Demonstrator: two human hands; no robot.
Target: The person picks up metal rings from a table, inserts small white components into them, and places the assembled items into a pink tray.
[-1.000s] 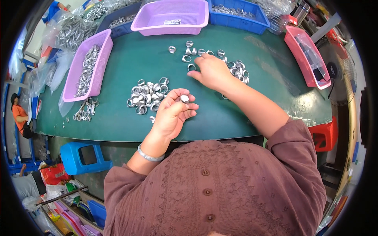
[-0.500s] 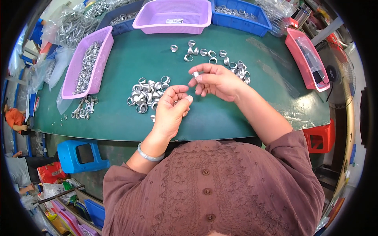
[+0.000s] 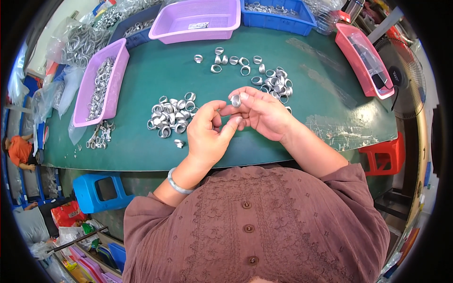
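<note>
My right hand (image 3: 262,113) pinches a silver ring (image 3: 236,100) between thumb and forefinger, its round face turned up. Close against it is my left hand (image 3: 210,129), with the thumb apart from the curled fingers and no ring visible in it. The two hands' fingertips meet or overlap; contact is hard to judge. Left of them lies a heap of silver rings (image 3: 169,115), with a single small piece (image 3: 179,143) nearer me. A second group of rings (image 3: 278,84) sits beyond my right hand, and several loose rings (image 3: 233,60) are scattered farther back.
A purple basket (image 3: 121,70) full of metal parts stands left, beside a small pile of parts (image 3: 100,135). Along the back are a purple basket (image 3: 193,35) and a blue bin (image 3: 278,22). A pink basket (image 3: 361,68) and a fan (image 3: 401,70) are at right.
My hands have come together, the left moving right and toward the right hand. The ring in my right hand now shows its round face. The whole view has shifted slightly.
</note>
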